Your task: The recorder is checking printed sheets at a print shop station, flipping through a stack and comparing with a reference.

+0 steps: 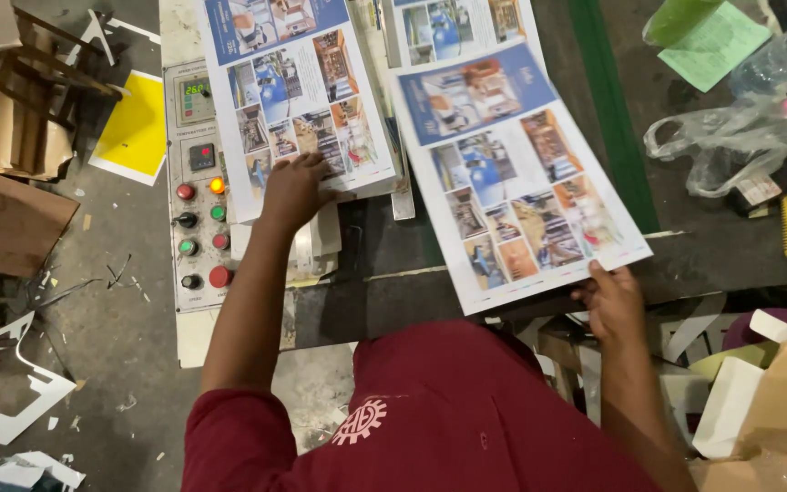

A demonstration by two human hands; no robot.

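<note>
We log one printed sheet [516, 173] lying angled on the dark desk [685, 264]; right hand [610, 305] fingers pinch its lower corner. Left hand [295, 191] presses flat, fingers spread, on the sheet stack [298, 91] beside the control panel [200, 182].

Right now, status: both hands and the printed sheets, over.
Left hand flat on the left printed stack. Right hand pinching the near corner of the loose printed sheet, angled across the bench. Control panel beside the left stack.

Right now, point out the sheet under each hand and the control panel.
Left sheet [307, 100], head view, on its middle photos.
Right sheet [512, 182], head view, on its printed middle.
Control panel [195, 196], head view, on its grey face among the buttons.
</note>
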